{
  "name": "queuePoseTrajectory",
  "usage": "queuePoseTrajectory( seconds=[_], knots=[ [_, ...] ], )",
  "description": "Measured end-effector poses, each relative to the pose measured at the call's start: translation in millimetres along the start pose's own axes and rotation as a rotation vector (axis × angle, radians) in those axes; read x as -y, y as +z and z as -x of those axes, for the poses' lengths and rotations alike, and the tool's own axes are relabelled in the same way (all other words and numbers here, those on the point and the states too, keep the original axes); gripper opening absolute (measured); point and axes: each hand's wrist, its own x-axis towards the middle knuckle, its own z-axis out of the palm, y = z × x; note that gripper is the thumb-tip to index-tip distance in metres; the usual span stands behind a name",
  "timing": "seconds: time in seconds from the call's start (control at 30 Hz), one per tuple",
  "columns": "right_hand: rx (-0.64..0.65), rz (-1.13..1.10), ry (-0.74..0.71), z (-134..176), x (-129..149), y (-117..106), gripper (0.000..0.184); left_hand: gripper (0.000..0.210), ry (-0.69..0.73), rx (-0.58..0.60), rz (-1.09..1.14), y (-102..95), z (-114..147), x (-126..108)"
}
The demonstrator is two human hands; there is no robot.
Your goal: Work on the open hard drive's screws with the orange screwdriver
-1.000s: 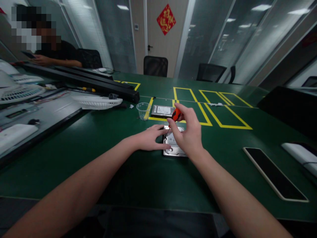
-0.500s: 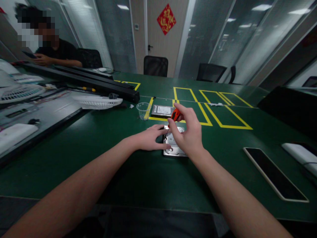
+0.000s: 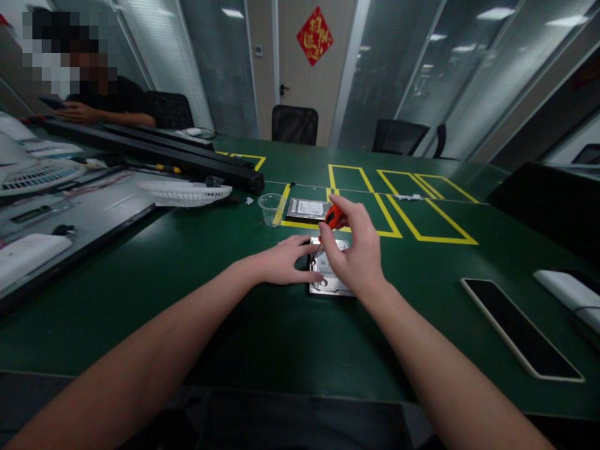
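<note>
The right hand (image 3: 359, 244) hides the right side of the near hard drive (image 3: 334, 284), and the left hand (image 3: 285, 259) covers part of its left edge. The tip of the screwdriver (image 3: 333, 215) is too small to place exactly. Print on the far hard drive (image 3: 307, 209) is illegible. The picture's right edge crops a white device (image 3: 567, 297).

Your left hand (image 3: 284, 261) and right hand (image 3: 359, 247) are both bare, slender-fingered and narrow at the wrist. Your left forearm (image 3: 187, 319) and right forearm (image 3: 435, 350) are bare too, broadening smoothly towards the near edge of the view; what you wear between them there is too dark to make out.
</note>
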Motion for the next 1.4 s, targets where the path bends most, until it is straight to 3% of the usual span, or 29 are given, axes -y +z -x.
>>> queuePoseTrajectory(
  seconds=[0.13,0.3,0.57,0.83,1.07,1.4],
  knots=[
    [0.043,-0.030,-0.008,1.3,1.3,0.8,0.058,0.101,0.006,-0.013,0.005,0.1,-1.2,-1.8],
    [0.009,0.002,-0.027,0.2,-1.1,0.9,0.051,0.095,0.017,-0.016,-0.002,0.1,-2.0,-3.4],
    [0.053,-0.052,-0.067,-0.6,3.3,0.9,0.061,0.101,0.005,-0.012,-0.009,0.1,-2.5,-2.1],
    [-0.004,0.014,-0.032,-0.4,-3.4,0.2,0.050,0.097,0.027,-0.014,-0.010,0.2,-1.6,-1.5],
    [0.008,-0.036,-0.072,0.4,0.4,1.8,0.061,0.101,0.028,-0.012,-0.008,1.9,-2.1,3.3],
    [-0.007,0.009,-0.013,-0.1,-0.6,-0.2,0.051,0.099,0.020,-0.009,-0.026,1.4,-1.7,0.2]
  ],
)
